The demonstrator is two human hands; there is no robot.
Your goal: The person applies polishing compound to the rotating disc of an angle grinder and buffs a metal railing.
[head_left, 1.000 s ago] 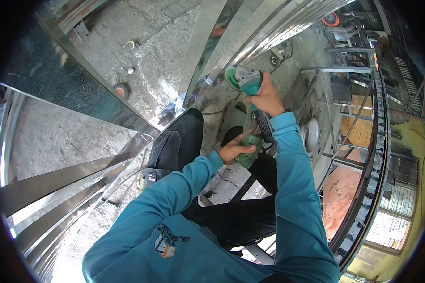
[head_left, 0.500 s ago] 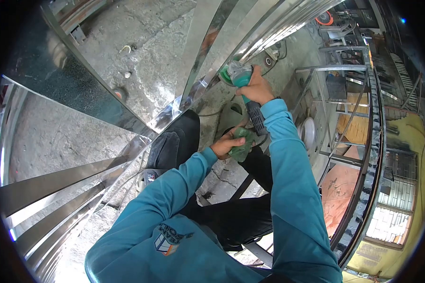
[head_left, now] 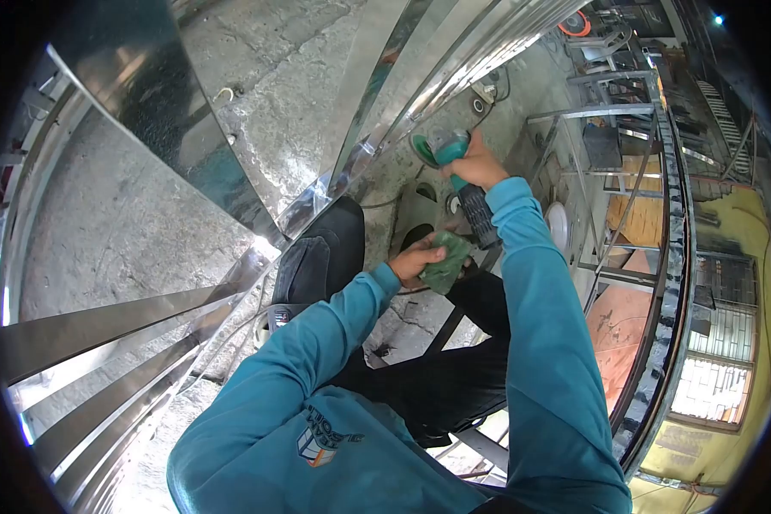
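My right hand (head_left: 481, 165) is wrapped round the head of a teal and black angle grinder (head_left: 475, 210), whose green disc (head_left: 421, 149) faces the polished metal bars. Whether the disc spins, I cannot tell. My left hand (head_left: 413, 260) grips a green block of polishing compound (head_left: 447, 262), thumb on top, fingers partly hidden beneath. The block lies just below the grinder's body, apart from the disc. Left of the disc, a shiny metal frame (head_left: 304, 206) with long flat bars (head_left: 111, 321) runs across the view by my knee.
Rough concrete floor (head_left: 103, 214) shows between the bars. A grey slipper (head_left: 415, 210) is on the ground near the grinder. To the right stands a rack of metal tubing (head_left: 591, 111), with a wooden board (head_left: 638, 210) and a reddish sheet (head_left: 621, 317) in it. A cord lies behind the disc.
The grinder in my right hand has moved slightly down and right, away from the metal bars. My left hand with the compound block has shifted slightly right. The view has shifted a little.
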